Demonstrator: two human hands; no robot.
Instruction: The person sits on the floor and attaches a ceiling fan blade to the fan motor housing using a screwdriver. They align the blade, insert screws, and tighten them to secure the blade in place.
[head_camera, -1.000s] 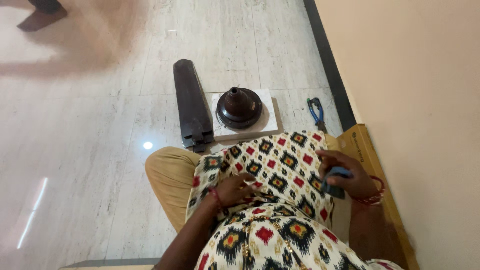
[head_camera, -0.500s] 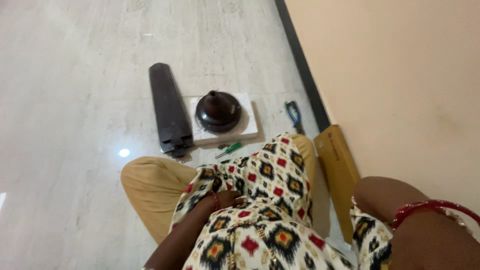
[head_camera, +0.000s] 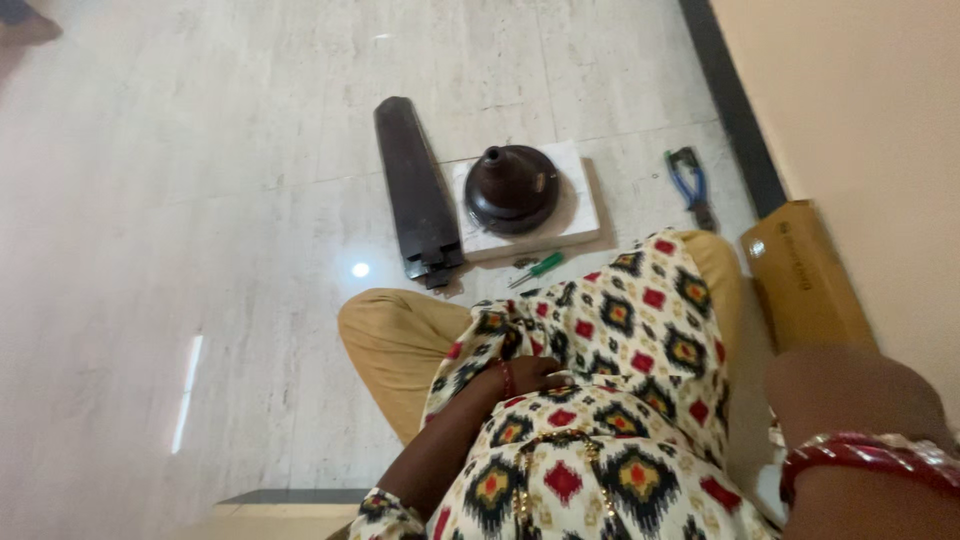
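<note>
I sit on a pale marble floor in a patterned white, black and red garment and tan trousers. My left hand rests on my lap with a red bangle at the wrist, its fingers tucked into the cloth. My right hand is raised close to the camera at the lower right. Only its back shows, above red bangles, and its fingers are hidden. On the floor ahead lie a dark brown fan blade stack, a dark dome-shaped fan cover on a white slab, and a green-handled screwdriver.
Blue-handled pliers lie near the black floor border by the beige wall. A long cardboard box lies along the wall beside my knee. Another person's foot shows at the top left.
The view has swung back to the left and down. My right arm has risen further toward the camera at the lower right. My left hand has stayed on my lap.
</note>
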